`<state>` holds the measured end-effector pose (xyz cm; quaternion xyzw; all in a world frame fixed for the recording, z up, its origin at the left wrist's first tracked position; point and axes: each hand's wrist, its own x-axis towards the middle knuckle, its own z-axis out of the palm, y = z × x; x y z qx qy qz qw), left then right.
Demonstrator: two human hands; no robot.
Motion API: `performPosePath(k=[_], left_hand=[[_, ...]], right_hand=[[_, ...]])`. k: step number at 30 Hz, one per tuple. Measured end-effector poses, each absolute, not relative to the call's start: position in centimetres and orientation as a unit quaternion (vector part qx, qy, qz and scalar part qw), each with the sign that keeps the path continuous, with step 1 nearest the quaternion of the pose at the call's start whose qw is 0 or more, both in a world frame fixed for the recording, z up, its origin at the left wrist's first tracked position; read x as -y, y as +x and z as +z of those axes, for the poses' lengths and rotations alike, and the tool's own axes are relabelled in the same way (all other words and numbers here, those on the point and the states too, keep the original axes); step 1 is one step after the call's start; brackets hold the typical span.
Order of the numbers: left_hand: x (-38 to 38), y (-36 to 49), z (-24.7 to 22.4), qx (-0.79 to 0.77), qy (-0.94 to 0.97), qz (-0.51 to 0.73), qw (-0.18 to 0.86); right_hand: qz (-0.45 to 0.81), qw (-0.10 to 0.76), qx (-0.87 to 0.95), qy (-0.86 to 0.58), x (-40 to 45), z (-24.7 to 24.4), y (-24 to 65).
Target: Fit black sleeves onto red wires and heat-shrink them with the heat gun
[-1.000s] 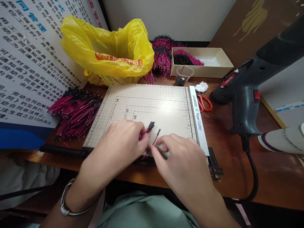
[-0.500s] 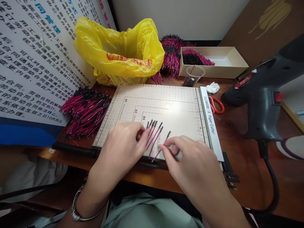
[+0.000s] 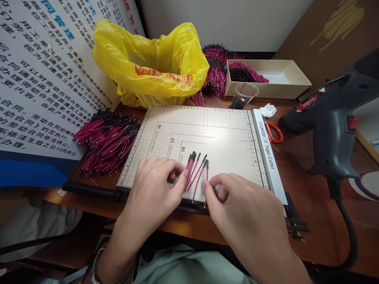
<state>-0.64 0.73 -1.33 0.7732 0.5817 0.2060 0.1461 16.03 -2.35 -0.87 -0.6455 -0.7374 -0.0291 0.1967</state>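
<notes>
Several pink wires with black ends (image 3: 195, 173) lie on the front part of the paper cutter board (image 3: 225, 138), some bunched and a few spread to the right. My left hand (image 3: 158, 181) is closed at the bunch's left side, thumb and forefinger pinched against the leftmost wires. At the right end, my right hand (image 3: 242, 201) pinches the rightmost wire, which stands nearly in line with the board's depth. A large pile of similar wires (image 3: 108, 144) rests left of the board.
Behind the board are a yellow bag (image 3: 154, 86), a plastic cup (image 3: 244, 96) and a cream box (image 3: 266, 88) of wires. Red scissors (image 3: 275, 133), white crumpled material (image 3: 268, 110) and a dark heat gun (image 3: 331, 118) are at the right. A printed board (image 3: 38, 86) leans at the left.
The rightmost wire has turned from slanting to nearly straight and now sits nearer the others. The left wires are bunched closer together. The whole view has shifted slightly.
</notes>
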Motion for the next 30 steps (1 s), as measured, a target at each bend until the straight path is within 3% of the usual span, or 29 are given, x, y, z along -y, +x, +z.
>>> performPosePath(k=[30], left_hand=[[-0.7,-0.9,-1.6,-0.569,0.76,0.242,0.202]], right_hand=[[0.056,0.225,0.776,-0.586,0.6,0.1,17.9]])
